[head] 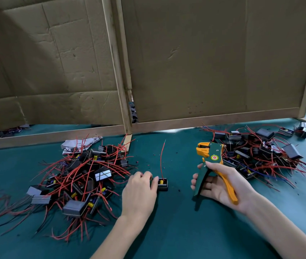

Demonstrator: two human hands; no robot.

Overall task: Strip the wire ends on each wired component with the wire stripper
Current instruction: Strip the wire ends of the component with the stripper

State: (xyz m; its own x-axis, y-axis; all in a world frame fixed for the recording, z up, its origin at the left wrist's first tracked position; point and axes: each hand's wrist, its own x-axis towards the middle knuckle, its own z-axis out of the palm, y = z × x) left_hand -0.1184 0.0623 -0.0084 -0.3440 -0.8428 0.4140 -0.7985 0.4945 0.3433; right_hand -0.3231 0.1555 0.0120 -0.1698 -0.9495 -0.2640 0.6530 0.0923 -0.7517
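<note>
Head camera view, looking down at a bench (176,230) covered in dark green cloth. The left hand (139,191), palm down, rests on the bench with its fingers (155,181) curled against a small black component (162,184) that has a yellow part showing in its open face; the component sits on the bench just right of the fingertips. One red wire (161,159) rises from this component and points away from the person, its far end thin and bare-looking. The right hand (221,186), palm up and to the right of the component, grips a wire stripper (211,161): the fingers wrap the green handle, the orange handle lies across the palm, and the tool's orange and green head points up and away, apart from the wire. To the left of the left hand lies the left pile (85,176), a loose heap of black and grey components tangled with red wires, directly on the bench. Behind it sits a crumpled grey cloth (77,143). Beyond the right hand lies the right pile (260,152), a similar heap of components and red wires, also loose on the bench. Tiny dark scraps (137,162) dot the cloth between the piles. Tall cardboard panels (204,62) in a wooden frame (122,81) stand along the far edge of the bench.
</note>
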